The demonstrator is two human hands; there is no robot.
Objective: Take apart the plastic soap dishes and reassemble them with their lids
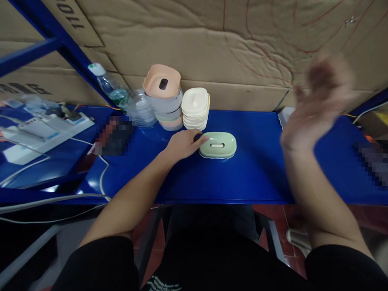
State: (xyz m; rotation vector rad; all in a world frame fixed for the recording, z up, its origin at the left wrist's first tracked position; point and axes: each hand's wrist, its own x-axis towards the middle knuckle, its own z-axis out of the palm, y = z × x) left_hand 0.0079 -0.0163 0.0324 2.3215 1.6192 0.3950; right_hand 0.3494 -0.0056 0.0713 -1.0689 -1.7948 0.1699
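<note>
A pale green oval lidded box [217, 151] with a slot and a white bar in its top lies on the blue table. My left hand [184, 145] grips its left end, the thumb resting on the top edge. Something small and dark shows between thumb and fingers; what it is cannot be made out. My right hand [316, 103] is raised well above the table on the right, apart from the box. Motion smears its fingers, so whether they hold anything is unclear.
Behind the box stand a stack of cream lids [195, 102] and a stack of peach and grey tubs [162, 87]. Clear plastic containers [141, 107] and a bottle [111, 87] are farther left. A white power strip [48, 136] with cables lies at far left. Cardboard [200, 48] backs the table.
</note>
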